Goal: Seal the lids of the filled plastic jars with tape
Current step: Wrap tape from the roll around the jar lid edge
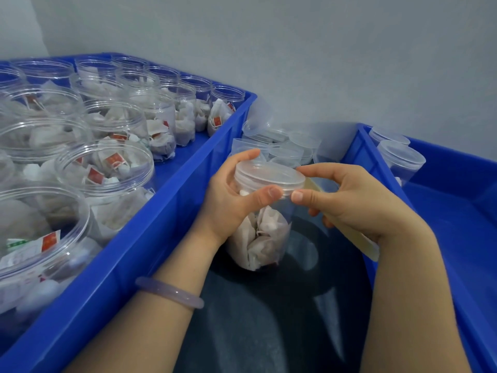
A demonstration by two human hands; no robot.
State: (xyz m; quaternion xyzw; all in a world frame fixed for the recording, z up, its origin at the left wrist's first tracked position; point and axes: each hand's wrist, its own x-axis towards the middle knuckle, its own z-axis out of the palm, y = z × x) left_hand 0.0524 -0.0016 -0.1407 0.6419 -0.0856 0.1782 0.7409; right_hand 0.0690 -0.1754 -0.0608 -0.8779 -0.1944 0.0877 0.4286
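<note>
Filled jar (265, 238), lid (269, 176) on, between two blue crates (166, 219). Gripped near the top by left hand (228, 203). Right hand (360, 203) curled round tape (367, 246), thumb and forefinger at lid's edge.

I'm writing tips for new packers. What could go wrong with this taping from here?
1. The left hand holds the tilted clear plastic jar of tea bags near its translucent round lid; that grip may slip as the jar turns.
2. Both thumbs crowd the lid's rim, so tape from the yellowish roll of tape in the right hand could stick to skin or wrinkle, leaving a gap.
</note>
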